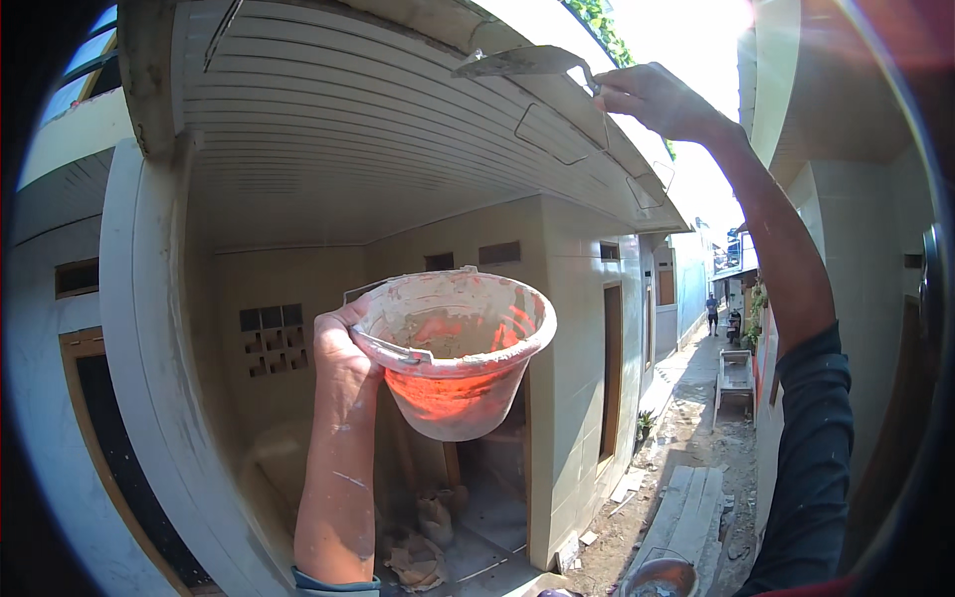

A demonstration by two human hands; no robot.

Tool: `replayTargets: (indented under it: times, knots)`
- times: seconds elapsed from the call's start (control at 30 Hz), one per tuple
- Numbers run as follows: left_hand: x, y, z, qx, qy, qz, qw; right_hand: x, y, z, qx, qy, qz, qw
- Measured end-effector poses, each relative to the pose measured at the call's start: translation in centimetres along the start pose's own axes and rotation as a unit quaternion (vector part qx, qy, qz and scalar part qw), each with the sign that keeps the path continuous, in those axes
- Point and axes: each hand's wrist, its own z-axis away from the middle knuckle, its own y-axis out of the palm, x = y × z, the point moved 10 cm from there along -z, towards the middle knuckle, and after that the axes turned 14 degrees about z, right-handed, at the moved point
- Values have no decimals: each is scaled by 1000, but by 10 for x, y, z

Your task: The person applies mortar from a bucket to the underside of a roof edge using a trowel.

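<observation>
My left hand grips the rim of an orange plastic bucket and holds it up in front of me, fingers partly hidden behind the rim. Pale grey mortar smears coat the bucket's inside and outside. Raised high at the upper right, my right hand is closed around the handle of a trowel. The blade points left, close against the roof's edge beam, with a pale lump near its tip. Whether the blade touches the beam I cannot tell. Bent wires stick out below the beam.
A white slatted ceiling spans the porch beside a white column. Down to the right, planks and another bucket are in the alley. Farther off stand a pale bench and a person. Sacks lie below.
</observation>
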Motion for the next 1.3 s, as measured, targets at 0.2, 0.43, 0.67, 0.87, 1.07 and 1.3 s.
replayTargets:
  times: [0.2, 0.43, 0.67, 0.87, 1.07, 1.3]
  knots:
    - [8, 29, -5, -27, 40, 10, 999, -12, -16, -56, 8, -62, 81, 995]
    - [4, 82, 0, 5, 49, 5, 999, -9, -58, -80, -1, -64, 104, 993]
    - [11, 90, 98, 29, 53, -7, 998, 2, -104, -7, -16, -25, 103, 994]
    - [17, 113, 105, 47, 99, -21, 994, -25, -120, 14, -51, 18, 74, 996]
    - [8, 94, 82, 15, 39, 14, 999, -2, -115, 29, -71, 16, 32, 997]
    - [1, 80, 60, 2, 31, -1, 1000, -2, -79, -54, -74, -175, 203, 961]
